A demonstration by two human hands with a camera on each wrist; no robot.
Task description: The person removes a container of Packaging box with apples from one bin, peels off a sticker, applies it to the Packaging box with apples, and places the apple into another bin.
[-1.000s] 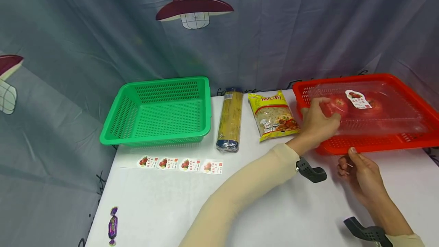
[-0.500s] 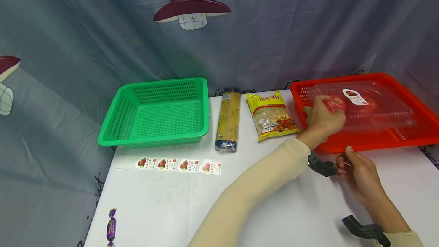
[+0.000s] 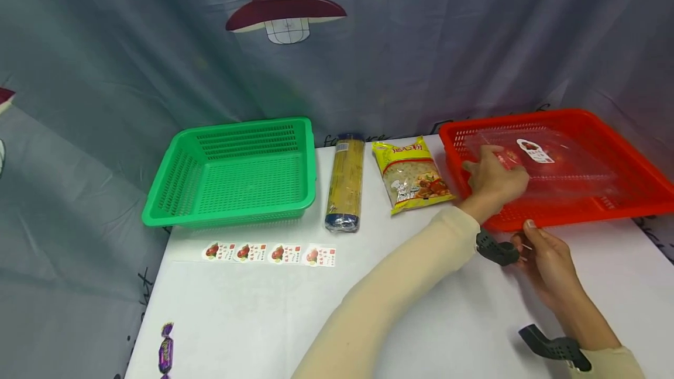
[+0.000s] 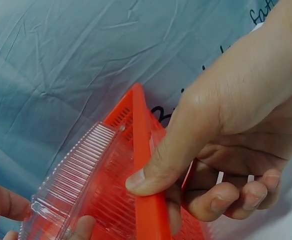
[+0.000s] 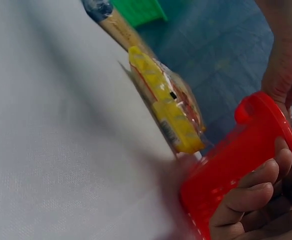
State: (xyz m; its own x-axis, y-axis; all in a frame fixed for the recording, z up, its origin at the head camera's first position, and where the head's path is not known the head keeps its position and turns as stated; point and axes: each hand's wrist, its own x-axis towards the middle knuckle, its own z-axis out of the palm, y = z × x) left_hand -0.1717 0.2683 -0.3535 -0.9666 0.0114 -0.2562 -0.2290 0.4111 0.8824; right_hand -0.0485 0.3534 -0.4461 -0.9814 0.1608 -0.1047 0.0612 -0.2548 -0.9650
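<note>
My left hand (image 3: 497, 177) reaches across into the red basket (image 3: 605, 219) and pinches the near left end of a clear plastic box (image 3: 566, 168). Red round fruit seems to show through it, and a fruit-printed sticker (image 3: 535, 151) is on its lid. At the basket's near left corner, my right hand (image 3: 547, 262) grips the rim. In the left wrist view its thumb (image 4: 148, 181) presses on top, with a finger behind. Two short white strips (image 4: 220, 178) stick out at its other, curled fingers. The box's underside is hidden.
A yellow-topped food bag (image 3: 413, 177) lies just left of the red basket. Beside it is a wrapped bundle of noodles (image 3: 346, 186), then a green basket (image 3: 247, 183). A row of fruit stickers (image 3: 270, 254) and a purple wrapped candy (image 3: 165, 352) lie nearer.
The head view has shifted slightly, so everything sits a little further left. My left hand has moved a little rightward over the basket, still at the box. The right hand stays on the rim.
</note>
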